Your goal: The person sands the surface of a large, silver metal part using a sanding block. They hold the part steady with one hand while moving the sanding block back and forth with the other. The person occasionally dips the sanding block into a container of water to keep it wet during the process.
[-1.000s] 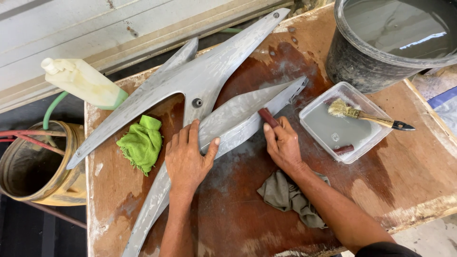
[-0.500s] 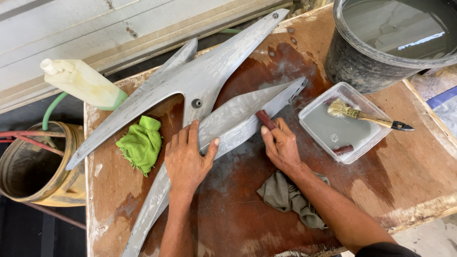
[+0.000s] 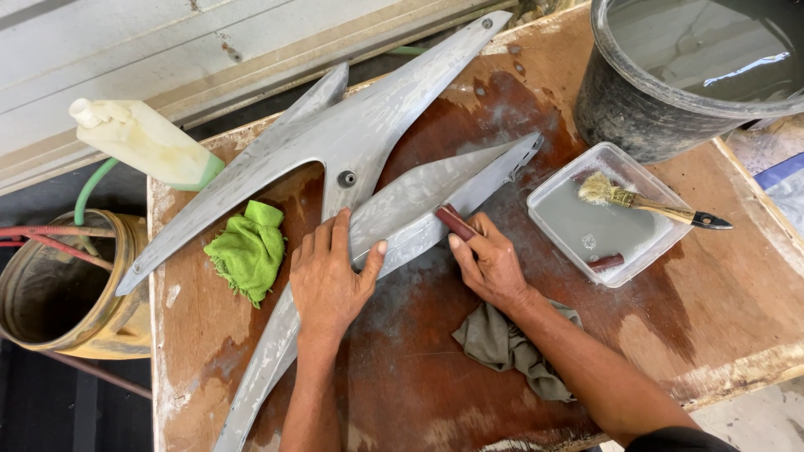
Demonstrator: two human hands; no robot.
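A long grey pointed body panel (image 3: 402, 209) lies diagonally across a wet brown wooden table (image 3: 737, 276). My left hand (image 3: 327, 280) presses flat on the panel's lower middle with fingers spread. My right hand (image 3: 490, 264) grips a small dark red sanding block (image 3: 455, 221) against the panel's lower edge. A second, larger grey forked panel (image 3: 335, 134) lies behind it, reaching to the table's far corner.
A green rag (image 3: 249, 251) lies left of my left hand, a grey rag (image 3: 502, 343) under my right forearm. A clear tub (image 3: 611, 251) of grey water holds a brush (image 3: 645, 203). A black water bucket (image 3: 636, 109), a pale bottle (image 3: 146, 142) and a yellow drum (image 3: 59, 293) stand around.
My right hand has slid the red block down and left along the panel's edge. My left hand has stayed in place.
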